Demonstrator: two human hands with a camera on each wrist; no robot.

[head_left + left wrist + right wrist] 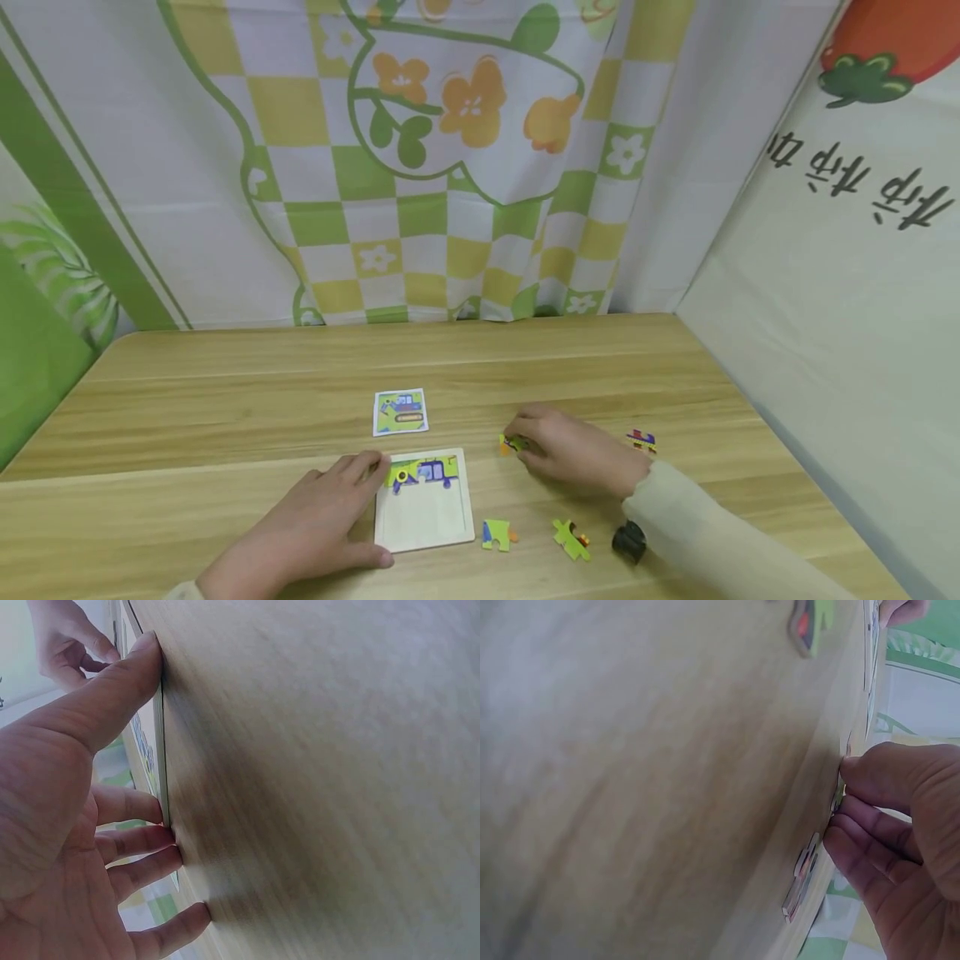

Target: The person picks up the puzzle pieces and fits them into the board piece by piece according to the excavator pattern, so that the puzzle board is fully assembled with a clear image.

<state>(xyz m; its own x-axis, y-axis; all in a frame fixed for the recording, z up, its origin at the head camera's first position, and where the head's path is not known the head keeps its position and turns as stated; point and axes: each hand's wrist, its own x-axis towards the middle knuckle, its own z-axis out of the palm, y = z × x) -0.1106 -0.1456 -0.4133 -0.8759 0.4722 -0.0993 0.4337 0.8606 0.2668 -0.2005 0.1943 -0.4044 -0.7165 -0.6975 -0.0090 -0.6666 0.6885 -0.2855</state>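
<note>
A square puzzle board (423, 521) lies on the table, its upper part filled with pieces that show part of a blue vehicle on green. My left hand (318, 521) rests along the board's left side, thumb near the lower corner and forefinger at the upper one. In the left wrist view its other fingertips (196, 913) touch the table. To the right of the board, my right hand (566, 447) pinches a green and orange puzzle piece (505, 444) low over the table. The fingers hide most of that piece.
A small picture card (401, 423) of a blue vehicle lies behind the board. Loose puzzle pieces sit right of the board: a green-blue one (495, 535), a green one (570, 542) and a red-blue one (642, 441). A black object (629, 542) is by the right sleeve.
</note>
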